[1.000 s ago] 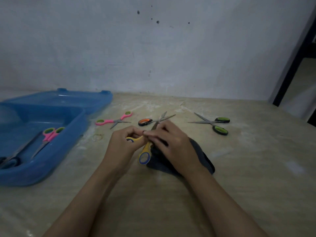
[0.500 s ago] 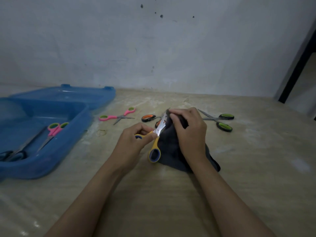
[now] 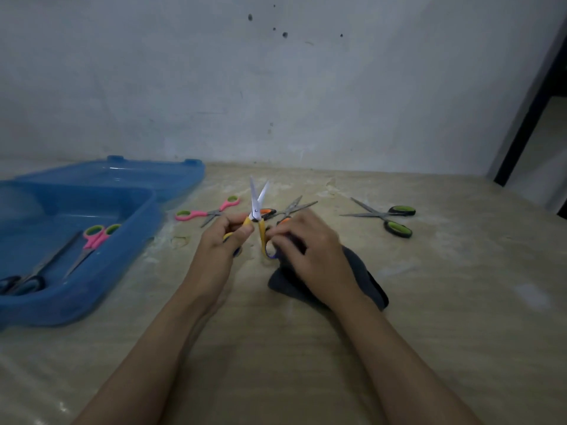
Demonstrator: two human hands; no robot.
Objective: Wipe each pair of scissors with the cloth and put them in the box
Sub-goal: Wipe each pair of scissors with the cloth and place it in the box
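Yellow-handled scissors (image 3: 258, 210) upright mid-counter, blades splayed, likely to expose inner faces for wiping. Left hand (image 3: 225, 240) grip clamped on one handle loop; right hand (image 3: 310, 250) pinches other, resting on dark cloth (image 3: 365, 280). Blue box (image 3: 101, 271) at left edge.

1. The translucent blue plastic box (image 3: 92, 191) is showing a smooth, glossy sheen.
2. The yellow-handled scissors' bare metal blades (image 3: 256, 197) are gleaming brightly.
3. The dark grey cloth (image 3: 365, 280) is looking soft and matt.
4. The pale wood-grain tabletop (image 3: 460, 302) is appearing scuffed, faintly shiny.
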